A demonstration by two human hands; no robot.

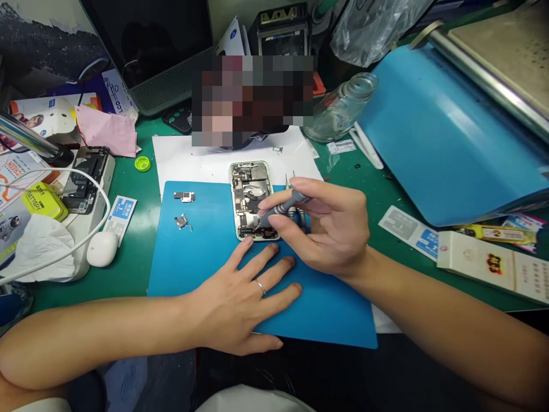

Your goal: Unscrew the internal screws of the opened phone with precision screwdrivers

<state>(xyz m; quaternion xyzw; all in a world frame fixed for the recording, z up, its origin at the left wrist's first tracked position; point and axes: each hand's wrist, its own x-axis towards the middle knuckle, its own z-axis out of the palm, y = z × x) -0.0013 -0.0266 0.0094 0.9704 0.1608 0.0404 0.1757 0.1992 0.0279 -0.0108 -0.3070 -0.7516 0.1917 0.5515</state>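
Observation:
An opened smartphone (246,191) lies on the blue mat (193,274), its inner parts showing. My right hand (330,226) pinches a grey screwdriver (283,209), which slants down to the lower end of the phone. The very tip is hard to make out. Spread on the mat with fingers apart is my left hand (253,292), a ring on one finger and a fingertip at the phone's bottom edge. Two small metal phone parts, a bracket (184,197) and a smaller plate (182,221), rest left of the phone. More slim tools lie partly hidden behind my right hand.
A glass jar (343,109) lies tilted behind, near white tweezers (366,146). At left are a white earbud case (102,249), a cable and another opened phone (86,177). A cigarette box (484,263) sits at right, below a curled blue sheet (441,137).

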